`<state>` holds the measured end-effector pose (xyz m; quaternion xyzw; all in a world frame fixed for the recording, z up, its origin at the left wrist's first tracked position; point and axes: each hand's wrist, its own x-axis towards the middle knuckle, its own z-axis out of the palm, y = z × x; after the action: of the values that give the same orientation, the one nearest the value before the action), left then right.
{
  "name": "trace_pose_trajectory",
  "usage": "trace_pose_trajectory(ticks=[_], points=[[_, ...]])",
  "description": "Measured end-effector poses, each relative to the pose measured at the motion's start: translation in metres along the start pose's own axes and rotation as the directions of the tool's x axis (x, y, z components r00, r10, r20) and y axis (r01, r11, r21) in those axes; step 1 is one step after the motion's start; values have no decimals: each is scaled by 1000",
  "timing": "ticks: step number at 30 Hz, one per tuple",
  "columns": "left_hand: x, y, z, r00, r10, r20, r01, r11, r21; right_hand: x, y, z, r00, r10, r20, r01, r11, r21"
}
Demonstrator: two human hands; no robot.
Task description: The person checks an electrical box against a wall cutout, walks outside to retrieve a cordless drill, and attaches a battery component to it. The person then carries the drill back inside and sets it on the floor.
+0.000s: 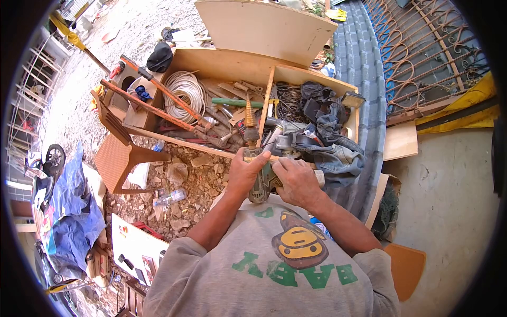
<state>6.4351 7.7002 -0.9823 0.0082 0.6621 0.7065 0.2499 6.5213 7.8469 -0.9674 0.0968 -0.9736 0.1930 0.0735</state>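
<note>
A dusty cordless drill (259,191) is held close to my chest, its nose pointing away from me. In its chuck sits a gold step drill bit (250,113), which rises over the toolbox edge. My left hand (245,171) is closed around the front of the drill body near the chuck. My right hand (298,182) wraps the drill's handle side, with its fingers curled over it. A pale end of the drill shows beyond the right knuckles. The trigger is hidden under my fingers.
Ahead lies a wooden toolbox (272,105) holding a coil of white cable (185,95), jeans (338,158) and assorted tools. Orange-handled bolt cutters (158,100) lean across its left side. A brown plastic chair (113,164) stands on rubble at left. Metal grilles (422,53) lie at right.
</note>
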Motion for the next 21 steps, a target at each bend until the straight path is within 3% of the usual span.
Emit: trace_pose_trajectory(ticks=[5,8,11,14,17,20,21], points=[[6,-10,-3,1000,23,10,-23,999,25,0,1,2,997,29,74,-29,1000,0],[11,-15,-4,998,50,-25,-49,998,34,-3,0,2,998,53,-37,-53,999,-7],[7,-1,0,1000,-12,-11,11,996,-89,-8,15,-16,992,105,-72,-97,990,103],[11,-4,-4,999,-36,11,38,982,-183,-26,53,-29,935,332,-128,-275,903,331],[14,-5,-6,999,-27,20,30,981,-190,-37,82,-26,785,618,-40,-299,435,849],[25,-25,3,998,44,-55,-52,985,-162,-24,62,0,781,611,129,-294,177,939],[24,-24,1,1000,20,-2,-20,984,-174,-26,67,11,773,622,125,-261,132,956]])
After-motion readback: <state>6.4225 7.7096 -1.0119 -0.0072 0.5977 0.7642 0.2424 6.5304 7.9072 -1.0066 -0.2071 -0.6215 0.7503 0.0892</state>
